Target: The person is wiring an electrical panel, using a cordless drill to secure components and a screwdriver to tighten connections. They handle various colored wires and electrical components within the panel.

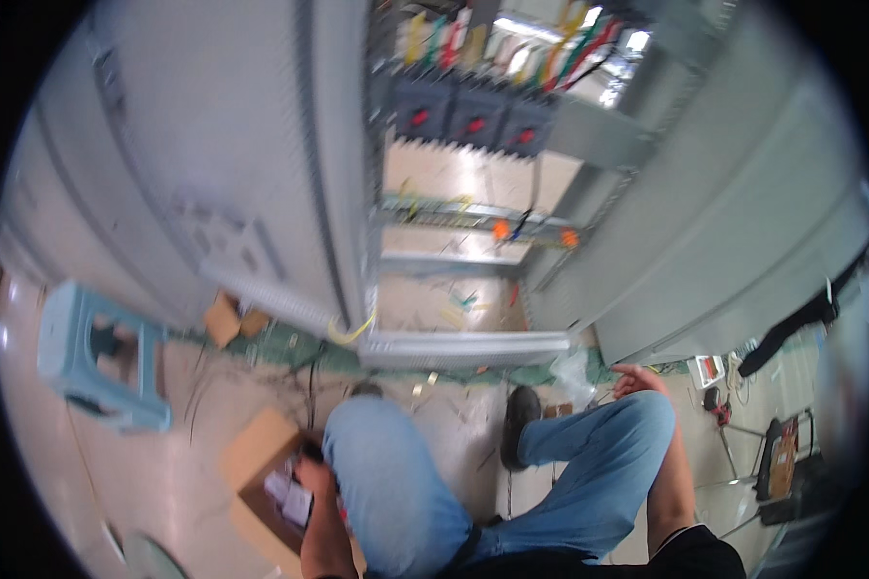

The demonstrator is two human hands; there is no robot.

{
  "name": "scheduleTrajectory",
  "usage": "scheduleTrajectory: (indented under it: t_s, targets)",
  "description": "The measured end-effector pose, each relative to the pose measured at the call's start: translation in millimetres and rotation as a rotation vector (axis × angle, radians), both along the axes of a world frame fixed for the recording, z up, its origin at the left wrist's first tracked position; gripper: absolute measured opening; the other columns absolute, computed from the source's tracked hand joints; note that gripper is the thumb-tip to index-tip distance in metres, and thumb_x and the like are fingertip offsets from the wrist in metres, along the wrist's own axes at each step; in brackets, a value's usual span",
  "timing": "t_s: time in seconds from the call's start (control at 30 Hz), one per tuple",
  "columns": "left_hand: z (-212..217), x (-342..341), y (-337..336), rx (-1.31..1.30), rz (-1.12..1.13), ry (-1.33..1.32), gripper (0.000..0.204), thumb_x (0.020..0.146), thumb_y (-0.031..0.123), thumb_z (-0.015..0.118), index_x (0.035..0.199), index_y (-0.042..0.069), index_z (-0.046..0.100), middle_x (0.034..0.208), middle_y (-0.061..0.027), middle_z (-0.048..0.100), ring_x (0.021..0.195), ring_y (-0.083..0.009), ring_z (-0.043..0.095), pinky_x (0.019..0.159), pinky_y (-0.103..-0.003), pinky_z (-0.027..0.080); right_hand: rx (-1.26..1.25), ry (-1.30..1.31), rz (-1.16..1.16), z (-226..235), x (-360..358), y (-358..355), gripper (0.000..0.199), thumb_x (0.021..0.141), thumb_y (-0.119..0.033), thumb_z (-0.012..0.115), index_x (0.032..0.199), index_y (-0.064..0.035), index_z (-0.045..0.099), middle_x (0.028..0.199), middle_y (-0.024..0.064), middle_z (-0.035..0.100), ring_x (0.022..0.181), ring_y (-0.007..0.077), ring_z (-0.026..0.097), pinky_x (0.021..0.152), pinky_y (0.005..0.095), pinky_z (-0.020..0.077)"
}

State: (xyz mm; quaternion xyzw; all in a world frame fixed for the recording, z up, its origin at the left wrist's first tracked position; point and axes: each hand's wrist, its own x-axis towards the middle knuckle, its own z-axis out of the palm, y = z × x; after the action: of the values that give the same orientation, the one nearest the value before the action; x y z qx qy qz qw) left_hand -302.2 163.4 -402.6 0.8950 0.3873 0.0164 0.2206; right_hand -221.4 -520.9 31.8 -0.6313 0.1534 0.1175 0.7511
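Note:
My left hand (314,475) reaches into an open cardboard box (257,446) on the floor beside my left knee. Its fingers are blurred and partly hidden, so what they grip, if anything, does not show. Small pale packages (294,502) lie in the box next to that hand. My right hand (637,380) hangs past my right knee with loosely spread fingers and nothing visible in it. A crumpled clear plastic bag (574,374) is the nearest thing to it, by the cabinet's foot.
Before me stands an open grey metal cabinet (463,345) with a row of dark circuit breakers (475,121) and coloured wires. At left are a light-blue plastic stool (106,357) and a small carton (224,320). A red-and-black power tool (716,407) and a folding chair (782,458) are at right.

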Motion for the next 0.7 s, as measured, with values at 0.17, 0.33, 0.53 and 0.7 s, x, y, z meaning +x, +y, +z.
scheduleTrajectory:
  t_s: [0.17, 0.33, 0.53, 0.7]
  targets:
    - [1, 19, 0, -0.021, -0.072, -0.121, 0.053, 0.093, 0.035, 0.060, 0.133, 0.001, 0.058, 0.123, -0.0264, 0.063, 0.098, -0.0419, 0.064, 0.082, -0.054, 0.053, 0.106, 0.004, 0.034, -6, 17, -8, 0.060, 0.099, -0.040, 0.062, 0.136, 0.0072, 0.059, 0.098, 0.0178, 0.073, 0.088, 0.0275, 0.074, 0.080, 0.0379, 0.0592]
    - [72, 67, -16, -0.207, -0.091, -0.258, 0.053, 0.093, 0.036, 0.060, 0.133, 0.002, 0.059, 0.123, -0.0259, 0.063, 0.097, -0.0414, 0.064, 0.082, -0.054, 0.053, 0.088, 0.005, 0.082, -9, 30, -13, 0.058, 0.100, -0.038, 0.063, 0.137, 0.0060, 0.059, 0.098, 0.0195, 0.075, 0.087, 0.0291, 0.075, 0.080, 0.0378, 0.0596]
    - [182, 113, -49, -0.495, -0.165, -0.470, 0.052, 0.093, 0.037, 0.060, 0.133, 0.003, 0.059, 0.123, -0.0253, 0.063, 0.097, -0.0408, 0.064, 0.081, -0.054, 0.053, 0.068, 0.034, 0.086, -12, 38, -18, 0.055, 0.103, -0.038, 0.062, 0.135, 0.0054, 0.061, 0.100, 0.0194, 0.075, 0.090, 0.0271, 0.075, 0.081, 0.0359, 0.0595]
    - [241, 129, -69, -0.693, -0.219, -0.555, 0.052, 0.093, 0.037, 0.060, 0.133, 0.003, 0.059, 0.122, -0.0249, 0.064, 0.097, -0.0403, 0.064, 0.081, -0.054, 0.053, 0.062, 0.032, 0.127, -7, 48, -10, 0.055, 0.102, -0.040, 0.063, 0.136, 0.0040, 0.062, 0.100, 0.0181, 0.075, 0.089, 0.0244, 0.075, 0.080, 0.0352, 0.0593]
